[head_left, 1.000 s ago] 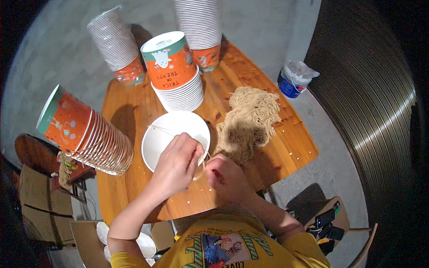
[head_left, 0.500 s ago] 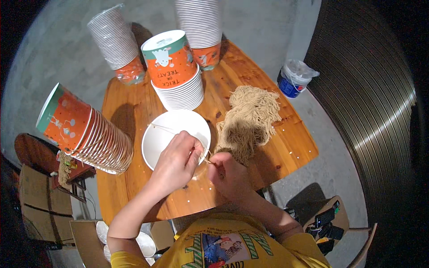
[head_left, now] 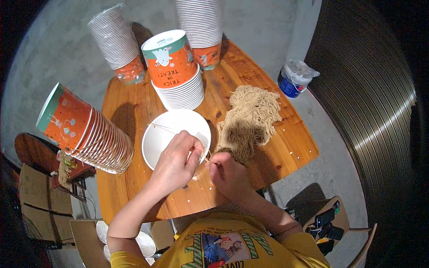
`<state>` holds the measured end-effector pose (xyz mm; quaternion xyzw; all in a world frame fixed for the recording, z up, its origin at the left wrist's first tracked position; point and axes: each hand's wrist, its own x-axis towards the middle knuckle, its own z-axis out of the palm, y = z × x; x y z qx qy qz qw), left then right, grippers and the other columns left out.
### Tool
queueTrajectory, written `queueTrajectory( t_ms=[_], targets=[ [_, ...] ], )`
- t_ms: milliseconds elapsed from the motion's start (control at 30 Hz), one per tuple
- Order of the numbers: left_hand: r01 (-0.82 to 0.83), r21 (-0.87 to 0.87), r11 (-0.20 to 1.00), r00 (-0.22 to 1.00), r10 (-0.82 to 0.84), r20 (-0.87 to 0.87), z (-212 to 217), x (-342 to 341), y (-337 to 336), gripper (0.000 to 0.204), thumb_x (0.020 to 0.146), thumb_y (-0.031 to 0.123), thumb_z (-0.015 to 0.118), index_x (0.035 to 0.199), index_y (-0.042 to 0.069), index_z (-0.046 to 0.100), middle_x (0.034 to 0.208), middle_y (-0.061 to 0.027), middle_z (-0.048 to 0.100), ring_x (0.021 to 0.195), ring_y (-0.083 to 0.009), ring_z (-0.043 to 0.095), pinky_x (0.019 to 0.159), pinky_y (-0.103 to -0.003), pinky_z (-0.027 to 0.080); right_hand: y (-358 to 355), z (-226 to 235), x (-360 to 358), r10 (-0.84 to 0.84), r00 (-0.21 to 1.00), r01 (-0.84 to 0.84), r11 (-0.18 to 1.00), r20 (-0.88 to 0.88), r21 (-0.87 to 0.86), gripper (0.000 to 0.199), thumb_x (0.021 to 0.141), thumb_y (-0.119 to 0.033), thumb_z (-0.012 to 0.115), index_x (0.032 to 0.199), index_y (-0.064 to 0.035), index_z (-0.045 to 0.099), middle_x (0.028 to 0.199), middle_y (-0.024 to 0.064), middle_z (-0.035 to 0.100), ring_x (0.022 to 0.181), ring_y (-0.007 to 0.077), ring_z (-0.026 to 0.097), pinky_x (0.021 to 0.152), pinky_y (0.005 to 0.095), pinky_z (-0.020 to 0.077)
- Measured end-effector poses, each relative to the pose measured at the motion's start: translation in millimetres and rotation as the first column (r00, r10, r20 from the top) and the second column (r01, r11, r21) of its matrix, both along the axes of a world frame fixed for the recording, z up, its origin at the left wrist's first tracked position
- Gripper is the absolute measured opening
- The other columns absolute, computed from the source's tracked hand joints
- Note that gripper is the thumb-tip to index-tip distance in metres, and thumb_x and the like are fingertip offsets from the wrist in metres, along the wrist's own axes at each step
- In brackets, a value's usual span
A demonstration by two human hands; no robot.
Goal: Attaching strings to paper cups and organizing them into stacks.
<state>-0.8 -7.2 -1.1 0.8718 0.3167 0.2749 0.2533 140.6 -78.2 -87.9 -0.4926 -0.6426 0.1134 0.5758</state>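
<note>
Your left hand (head_left: pixel 175 161) hovered over the near rim of the white bowl (head_left: pixel 167 134), fingers pinched narrow on a thin strand of noodles (head_left: pixel 161 128) that trailed across the bowl. Your right hand (head_left: pixel 229 175) sat just beside it, closed on what looked like the other end of a strand, though the view is too small to be sure. The bowl held almost nothing (one strand or so), while the big noodle pile (head_left: pixel 250 118) lay near the table's (head_left: pixel 134 107) right edge, so most of the portioning seemed left. Stacks of orange cups (head_left: pixel 178 71) waited at the far edge.
</note>
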Motion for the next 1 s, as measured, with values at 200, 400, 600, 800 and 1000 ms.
queueTrajectory(
  t_ms=[200, 400, 600, 800, 1000],
  targets=[
    [0.0, -0.012, 1.0, 1.0, 0.0, -0.002, -0.7, -0.7, 0.5, 0.006, 0.084, 0.004, 0.056, 0.084, -0.001, 0.052, 0.084, -0.0144, 0.05, 0.084, -0.033, 0.053, 0.074, -0.039, 0.043, 2.6, 1.5, -1.7, -0.017, 1.0, 0.016, 0.998, 0.008, 0.058, 0.024, 0.082, -0.005, 0.064, 0.099, -0.0078, 0.046, 0.066, 0.0074, 0.055, 0.054, 0.0181, 0.059, 0.051, 0.0312, 0.0484],
    [-0.004, -0.019, 1.0, 1.0, 0.004, -0.017, -0.1, -0.7, 0.3, 0.007, 0.084, 0.005, 0.056, 0.084, -0.001, 0.052, 0.084, -0.0144, 0.05, 0.084, -0.033, 0.053, 0.074, -0.039, 0.043, 4.3, 3.4, 0.5, -0.033, 0.995, 0.024, 0.995, 0.097, 0.093, 0.024, 0.083, -0.006, 0.063, 0.099, -0.0083, 0.045, 0.067, 0.0099, 0.055, 0.055, 0.0246, 0.059, 0.05, 0.0348, 0.0484],
    [-0.012, -0.032, 0.999, 1.0, 0.011, -0.02, 0.5, -0.5, -0.5, 0.008, 0.085, 0.005, 0.056, 0.084, -0.001, 0.052, 0.083, -0.0145, 0.05, 0.084, -0.0328, 0.053, 0.074, -0.039, 0.043, 4.7, -1.9, 0.4, -0.035, 0.993, 0.031, 0.999, 0.109, 0.034, 0.021, 0.084, -0.007, 0.061, 0.098, -0.0086, 0.045, 0.067, 0.0101, 0.055, 0.056, 0.0278, 0.059, 0.051, 0.0362, 0.0482],
    [-0.009, -0.01, 1.0, 1.0, 0.009, -0.001, -1.4, -1.7, 1.7, 0.007, 0.084, 0.004, 0.055, 0.084, -0.001, 0.051, 0.083, -0.0145, 0.049, 0.084, -0.0329, 0.052, 0.074, -0.04, 0.043, 4.9, 0.0, 1.5, -0.001, 0.995, -0.005, 0.998, 0.097, 0.06, 0.02, 0.085, -0.007, 0.06, 0.096, -0.0072, 0.044, 0.07, 0.0113, 0.054, 0.058, 0.0293, 0.058, 0.053, 0.0368, 0.0485],
    [-0.015, 0.043, 0.999, 1.0, 0.015, -0.006, -0.6, -1.4, 4.5, 0.007, 0.083, 0.003, 0.056, 0.085, -0.001, 0.05, 0.083, -0.015, 0.049, 0.084, -0.034, 0.052, 0.074, -0.04, 0.042, 8.4, -9.8, 2.9, 0.033, 0.989, -0.042, 0.997, 0.146, 0.064, 0.019, 0.082, -0.002, 0.059, 0.093, -0.0052, 0.043, 0.08, 0.0127, 0.055, 0.071, 0.0302, 0.059, 0.062, 0.0376, 0.0496]
  ],
)
